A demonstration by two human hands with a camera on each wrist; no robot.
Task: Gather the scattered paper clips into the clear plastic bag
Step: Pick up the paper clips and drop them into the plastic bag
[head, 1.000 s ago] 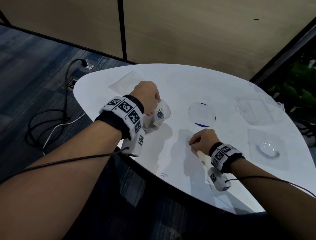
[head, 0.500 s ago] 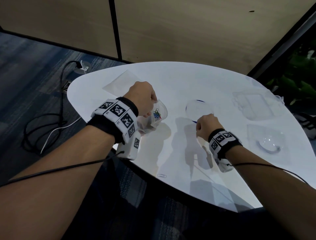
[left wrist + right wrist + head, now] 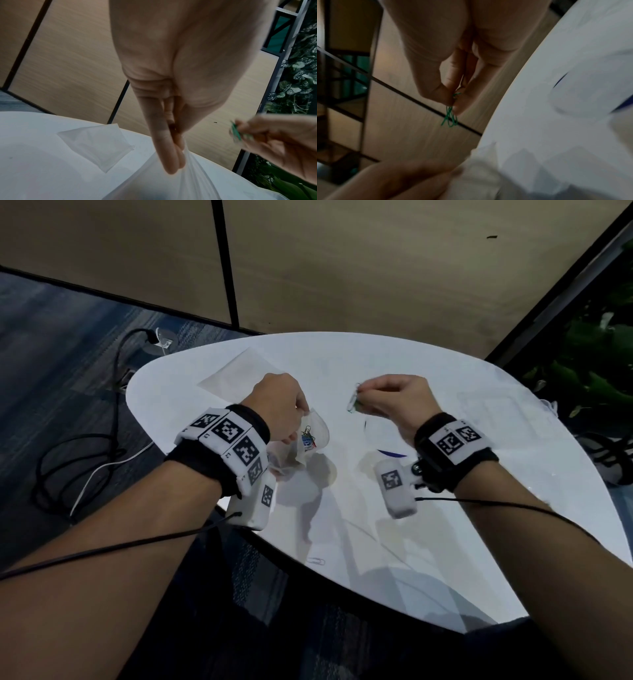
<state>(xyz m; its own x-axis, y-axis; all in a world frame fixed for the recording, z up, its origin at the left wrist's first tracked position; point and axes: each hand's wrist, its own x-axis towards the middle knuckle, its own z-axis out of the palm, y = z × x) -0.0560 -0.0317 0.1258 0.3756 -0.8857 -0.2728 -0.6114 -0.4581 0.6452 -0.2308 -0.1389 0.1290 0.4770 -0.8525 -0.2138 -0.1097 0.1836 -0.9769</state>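
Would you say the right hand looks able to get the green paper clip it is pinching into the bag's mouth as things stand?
Probably yes. The left hand pinches the clear plastic bag up by its rim, and nothing lies between it and the right hand with the green paper clip.

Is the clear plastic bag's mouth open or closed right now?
Open. The left hand pinches the clear plastic bag by its rim, the mouth gapes upward, and paper clips show inside.

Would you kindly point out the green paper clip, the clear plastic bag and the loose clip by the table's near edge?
green paper clip (image 3: 451,118), right wrist view, dangling loops.
clear plastic bag (image 3: 317,428), head view, upper wall.
loose silver paper clip (image 3: 315,561), head view, its middle.
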